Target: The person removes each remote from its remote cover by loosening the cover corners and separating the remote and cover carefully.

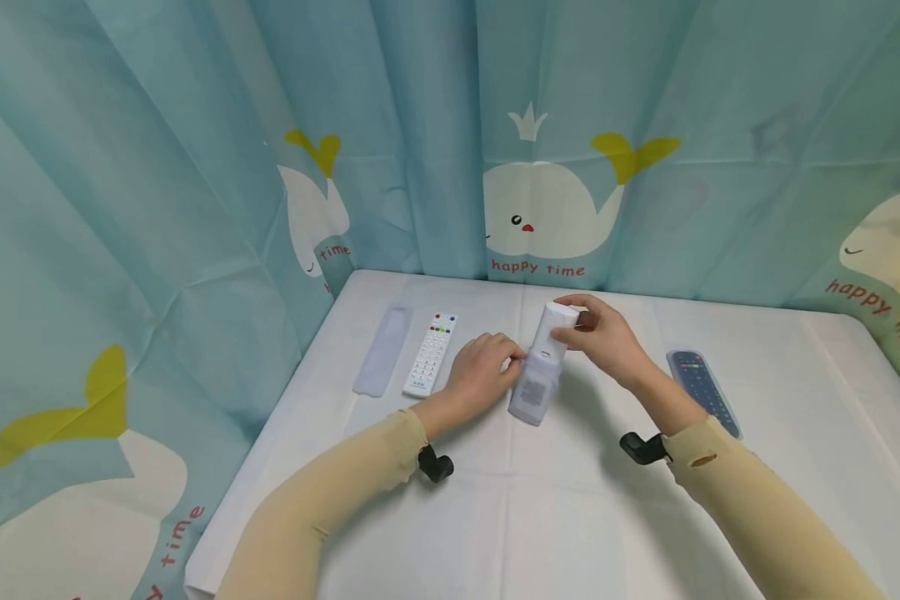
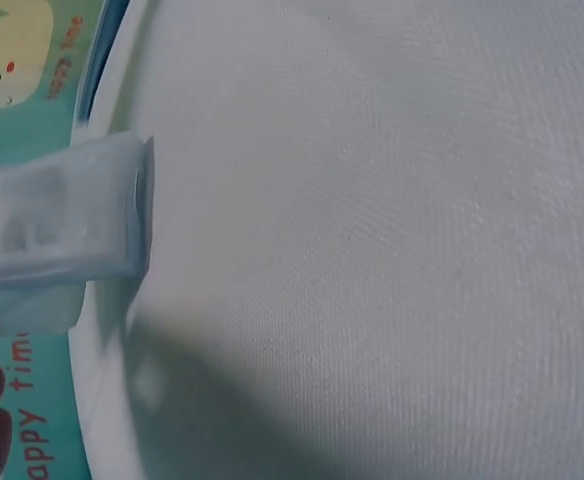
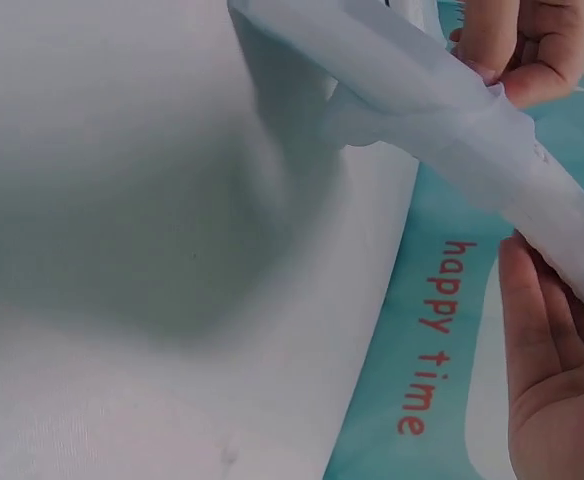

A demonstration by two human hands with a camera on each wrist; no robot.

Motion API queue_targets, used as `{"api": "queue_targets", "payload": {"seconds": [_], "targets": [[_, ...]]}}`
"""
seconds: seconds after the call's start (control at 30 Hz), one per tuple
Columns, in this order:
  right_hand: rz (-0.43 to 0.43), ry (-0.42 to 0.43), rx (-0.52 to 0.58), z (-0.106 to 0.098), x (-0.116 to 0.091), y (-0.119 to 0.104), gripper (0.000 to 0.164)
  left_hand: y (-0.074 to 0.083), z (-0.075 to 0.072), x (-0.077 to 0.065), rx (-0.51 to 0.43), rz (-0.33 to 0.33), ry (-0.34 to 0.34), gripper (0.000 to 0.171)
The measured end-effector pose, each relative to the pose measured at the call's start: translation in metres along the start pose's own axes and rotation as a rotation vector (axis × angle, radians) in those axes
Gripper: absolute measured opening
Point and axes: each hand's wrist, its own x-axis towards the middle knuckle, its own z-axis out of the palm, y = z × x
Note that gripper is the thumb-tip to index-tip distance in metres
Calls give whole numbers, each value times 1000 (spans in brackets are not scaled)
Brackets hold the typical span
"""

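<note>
A white remote control (image 1: 546,340) stands tilted, back side toward me, its lower part inside a translucent silicone sleeve (image 1: 534,392). My right hand (image 1: 606,335) grips the remote's bare upper end between thumb and fingers. On the left, my left hand (image 1: 484,365) pinches the sleeve's rim about midway along the remote. The right wrist view shows the sleeve (image 3: 412,75) bunched around the remote's middle, with left-hand fingers at its edge. In the left wrist view the lower end of the sleeve (image 2: 62,215) appears, and most of the left hand is out of frame.
Left of my hands lie a flat translucent sleeve (image 1: 384,350) and a white remote with buttons up (image 1: 430,355). To the right is a dark-faced remote (image 1: 703,393). A blue curtain (image 1: 420,125) hangs behind the white-covered table (image 1: 450,533).
</note>
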Motion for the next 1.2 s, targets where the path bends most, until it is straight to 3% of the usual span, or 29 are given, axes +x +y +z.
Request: {"api": "queue_targets", "payload": {"seconds": [0.3,0.5,0.8,0.97,1.07,1.2], "targets": [[-9,11,-12,2,0,-1,58,-3,-6,-4,140,75,-82,13],[-29,18,0,3,3,-1,53,-7,-4,-12,146,107,-98,9],[10,58,-29,6,16,3,56,-11,0,-12,77,23,-167,14],[30,66,-95,6,25,3,58,-9,-2,-8,82,25,-109,16],[46,67,-120,7,28,2,59,-4,-3,-5,70,93,-53,20],[46,89,-166,9,30,0,57,5,-2,1,100,276,-7,23]]}}
